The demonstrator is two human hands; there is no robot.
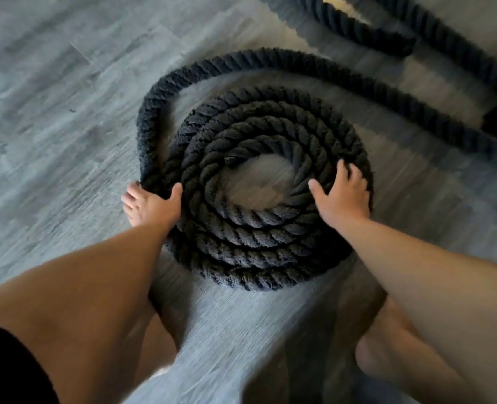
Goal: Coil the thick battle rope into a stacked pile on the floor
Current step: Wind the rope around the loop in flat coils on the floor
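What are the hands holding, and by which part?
The left hand has its grip on the battle rope, on its loose outer turn at the coil's left edge. The right hand only rests on the coil's right side.

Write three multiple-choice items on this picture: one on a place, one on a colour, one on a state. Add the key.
1. Where does the right hand rest?
A. On the right side of the coil
B. On the coil's left side
C. In the coil's open middle

2. What colour is the battle rope?
A. White
B. Dark, almost black
C. Orange

3. How far along is the coiling?
A. All coiled
B. Partly coiled; a loose length runs off to the upper right
C. Not begun

Key: 1 A, the palm lies on the right-hand turns; 2 B, every strand shows dark; 3 B, the flat spiral is there, with rope left outside it.
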